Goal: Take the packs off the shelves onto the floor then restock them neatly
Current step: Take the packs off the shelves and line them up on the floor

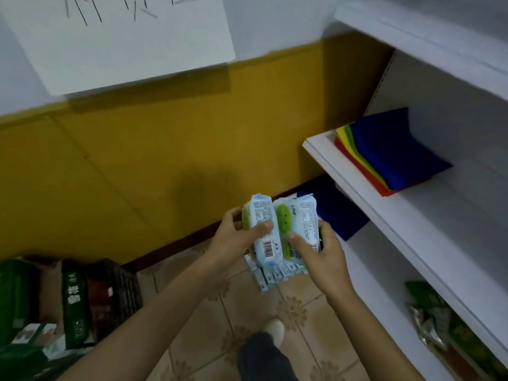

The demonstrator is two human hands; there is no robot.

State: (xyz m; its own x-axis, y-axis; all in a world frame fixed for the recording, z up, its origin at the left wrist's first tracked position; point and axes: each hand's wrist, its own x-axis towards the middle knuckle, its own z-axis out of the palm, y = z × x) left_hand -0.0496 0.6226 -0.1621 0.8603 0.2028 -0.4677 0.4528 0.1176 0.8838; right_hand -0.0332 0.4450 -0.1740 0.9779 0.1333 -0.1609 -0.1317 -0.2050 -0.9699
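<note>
Left hand [236, 237] and right hand [321, 257]: each grip holds blue-green packs [265, 226]. More packs [270, 276] lie on floor [302, 312] beside shelf [428, 215].

Both hands, left hand [236, 237] and right hand [320, 254], grip pale blue packs [280, 229] above more packs on the tiled floor [302, 312], beside white shelves [384, 215] bearing folded coloured cloths [390, 152].
</note>
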